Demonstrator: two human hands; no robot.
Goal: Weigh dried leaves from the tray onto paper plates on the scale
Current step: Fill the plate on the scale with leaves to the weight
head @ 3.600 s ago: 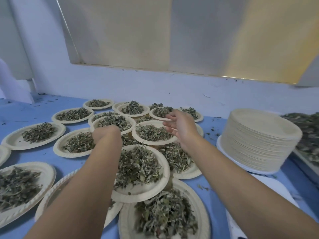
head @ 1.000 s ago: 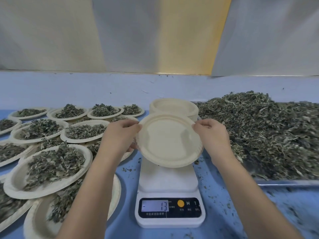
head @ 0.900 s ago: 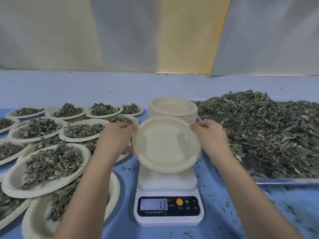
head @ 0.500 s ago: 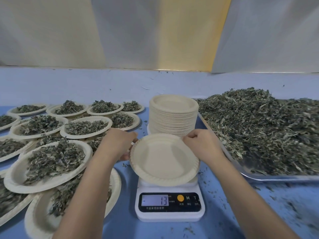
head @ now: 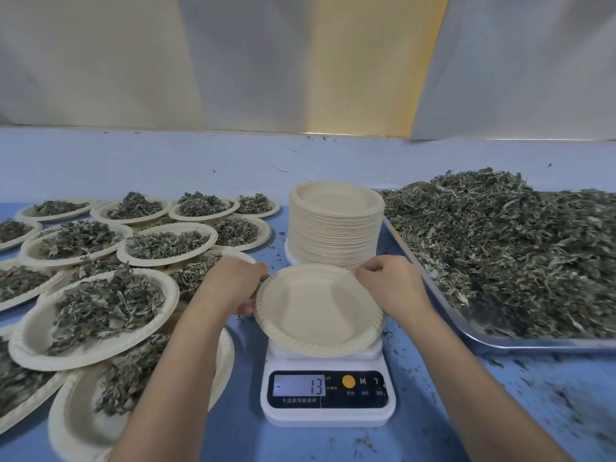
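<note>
Your left hand [head: 233, 285], right hand [head: 390, 288] pinch empty plate [head: 316, 311] over scale [head: 328, 411]; off-centre release could tip it, skewing reading.

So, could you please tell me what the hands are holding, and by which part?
An empty paper plate, by its rim: left hand on the left edge, right hand on the right.

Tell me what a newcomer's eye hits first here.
Centre: the left hand and right hand pinch an empty paper plate by its rim over the white scale, whose display reads minus 13. To the right lies a metal tray heaped with dried leaves; to the left, many filled plates, with a tall stack of empty plates behind the scale.
</note>
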